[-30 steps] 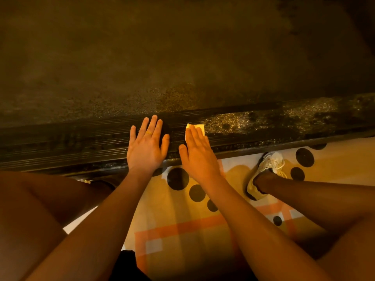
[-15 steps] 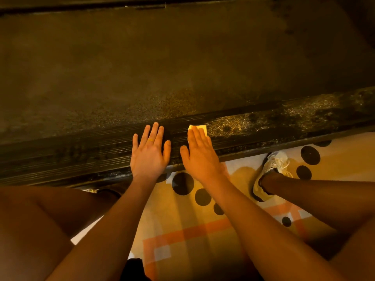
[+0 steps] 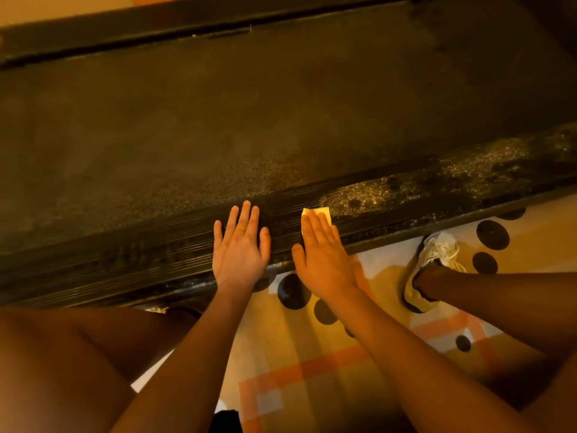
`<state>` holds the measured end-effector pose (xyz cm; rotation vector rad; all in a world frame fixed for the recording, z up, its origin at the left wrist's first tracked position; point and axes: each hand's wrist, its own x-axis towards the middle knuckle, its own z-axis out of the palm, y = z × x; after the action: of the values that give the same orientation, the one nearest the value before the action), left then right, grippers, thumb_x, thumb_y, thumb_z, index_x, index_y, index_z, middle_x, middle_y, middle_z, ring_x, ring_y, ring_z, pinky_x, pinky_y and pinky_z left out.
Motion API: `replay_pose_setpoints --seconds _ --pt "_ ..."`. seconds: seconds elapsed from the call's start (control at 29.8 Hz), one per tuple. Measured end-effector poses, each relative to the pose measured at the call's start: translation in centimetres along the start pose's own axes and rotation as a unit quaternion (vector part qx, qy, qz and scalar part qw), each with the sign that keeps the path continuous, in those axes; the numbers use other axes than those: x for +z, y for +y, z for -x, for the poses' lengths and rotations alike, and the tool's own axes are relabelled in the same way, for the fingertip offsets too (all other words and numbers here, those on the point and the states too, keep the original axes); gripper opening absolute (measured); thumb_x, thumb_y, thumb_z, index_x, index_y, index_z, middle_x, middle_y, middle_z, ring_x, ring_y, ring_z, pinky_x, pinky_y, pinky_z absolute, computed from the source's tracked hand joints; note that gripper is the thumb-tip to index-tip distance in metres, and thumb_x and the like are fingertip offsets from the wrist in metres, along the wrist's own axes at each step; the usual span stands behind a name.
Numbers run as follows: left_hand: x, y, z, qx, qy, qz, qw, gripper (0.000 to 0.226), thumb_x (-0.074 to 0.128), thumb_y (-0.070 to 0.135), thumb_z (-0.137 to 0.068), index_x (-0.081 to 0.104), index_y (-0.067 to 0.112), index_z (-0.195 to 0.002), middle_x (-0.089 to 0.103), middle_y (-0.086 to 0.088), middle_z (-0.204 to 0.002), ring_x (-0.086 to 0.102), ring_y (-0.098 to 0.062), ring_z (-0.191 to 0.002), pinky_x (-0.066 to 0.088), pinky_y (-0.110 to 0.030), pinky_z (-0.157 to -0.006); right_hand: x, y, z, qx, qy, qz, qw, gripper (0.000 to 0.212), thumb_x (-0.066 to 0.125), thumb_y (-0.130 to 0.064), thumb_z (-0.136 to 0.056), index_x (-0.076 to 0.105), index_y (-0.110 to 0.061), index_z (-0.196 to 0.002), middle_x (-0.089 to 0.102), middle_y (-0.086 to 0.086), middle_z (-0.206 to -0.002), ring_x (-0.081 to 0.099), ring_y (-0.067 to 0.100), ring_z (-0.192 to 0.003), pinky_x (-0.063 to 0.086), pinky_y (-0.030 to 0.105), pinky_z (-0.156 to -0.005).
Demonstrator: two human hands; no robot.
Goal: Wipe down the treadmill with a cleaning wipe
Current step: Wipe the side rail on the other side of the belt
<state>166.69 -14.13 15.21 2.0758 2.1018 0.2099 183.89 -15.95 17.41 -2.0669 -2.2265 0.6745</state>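
The treadmill's dark belt point(image 3: 249, 114) fills the upper view, with its ribbed black side rail point(image 3: 125, 254) running across below it. My right hand point(image 3: 324, 254) presses flat on a small yellow-white wipe point(image 3: 323, 211) on the rail; only the wipe's far edge shows past my fingertips. My left hand point(image 3: 239, 248) lies flat on the rail just left of it, fingers spread, a ring on one finger, holding nothing. The rail to the right of the wipe point(image 3: 437, 179) glistens with wet, speckled patches.
A patterned rug point(image 3: 312, 379) with black dots and orange bands lies under me beside the treadmill. My right foot in a pale sneaker point(image 3: 432, 264) stands on it close to the rail. My bare knees frame the lower corners. The treadmill's far rail point(image 3: 156, 32) runs along the top.
The view has tilted up, showing the far rail and floor beyond. Both hands stay flat on the near rail; more of the wipe shows beyond my right fingertips.
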Motion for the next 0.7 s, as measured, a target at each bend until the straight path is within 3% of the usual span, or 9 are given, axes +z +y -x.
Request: replay_pose_setpoints --seconds 0.17,0.44,0.7 --pt "-0.1 0.1 -0.1 -0.002 -0.011 -0.002 1.0 0.056 0.024 0.045 -0.106 0.027 0.024 -0.158 0.019 0.003 -0.166 0.009 -0.017 -0.154 0.011 -0.05 -0.125 -1.4 0.1 -4.8 -0.004 -0.023 -0.001 1.0 0.067 0.025 -0.041 -0.108 -0.003 -0.012 -0.161 -0.006 0.007 -0.169 -0.01 0.021 -0.155 -0.005 0.04 -0.125" --pt "0.0 0.0 -0.2 -0.006 -0.02 -0.017 1.0 0.057 0.024 0.043 -0.104 0.026 0.024 -0.158 0.018 0.003 -0.167 0.008 -0.017 -0.155 0.01 -0.049 -0.125 -0.4 1.3 2.1 -0.007 -0.012 0.018 1.0 0.066 0.023 -0.042 -0.108 -0.008 -0.016 -0.16 -0.012 0.002 -0.168 -0.022 0.014 -0.148 -0.016 0.031 -0.116" --pt "-0.2 0.1 -0.1 -0.005 -0.015 -0.012 1.0 0.056 0.024 0.042 -0.105 0.024 0.024 -0.158 0.017 0.004 -0.167 0.008 -0.016 -0.154 0.009 -0.049 -0.125 -1.9 1.2 -4.1 -0.028 -0.052 0.012 0.998 0.065 0.023 -0.041 -0.108 -0.002 -0.013 -0.161 -0.006 0.005 -0.169 -0.009 0.02 -0.155 -0.005 0.038 -0.124"
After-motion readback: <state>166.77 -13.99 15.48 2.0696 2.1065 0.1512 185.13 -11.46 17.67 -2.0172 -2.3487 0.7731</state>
